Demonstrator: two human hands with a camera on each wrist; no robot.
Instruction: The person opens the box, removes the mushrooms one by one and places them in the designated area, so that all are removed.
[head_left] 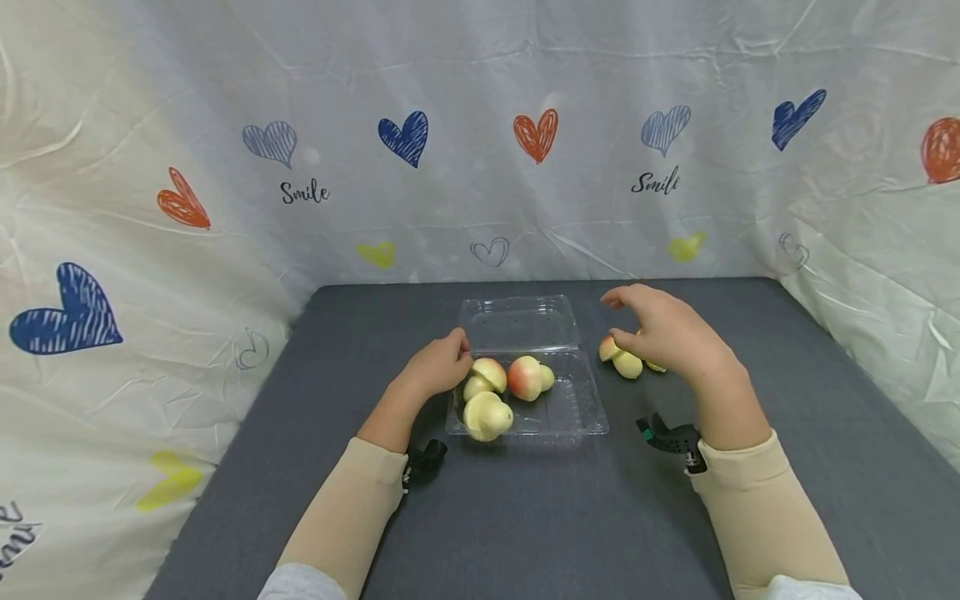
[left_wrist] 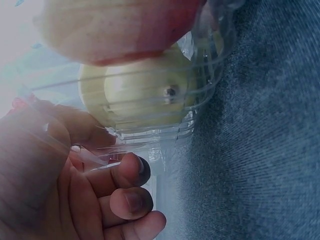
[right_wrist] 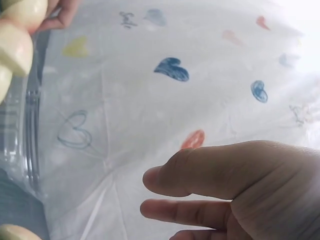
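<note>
A clear plastic clamshell container (head_left: 566,408) lies with its lid (head_left: 517,323) folded back. Three cream, red-tinted mushroom-shaped pieces sit inside: one at the left (head_left: 490,372), one near the front (head_left: 487,417) and one in the middle (head_left: 525,379). My left hand (head_left: 438,364) pinches the container's left rim between thumb and fingers; in the left wrist view, its other fingers (left_wrist: 132,202) curl outside the wall. My right hand (head_left: 671,329) is raised, empty, its fingers loosely bent, over another mushroom-shaped piece (head_left: 627,364) on the table. A further piece (head_left: 655,367) is mostly hidden behind that hand.
The dark grey tabletop (head_left: 525,517) extends around the container. A white curtain (head_left: 465,192) printed with hearts hangs behind the table and along its sides. Each wrist wears a black camera mount, such as the right one (head_left: 675,437).
</note>
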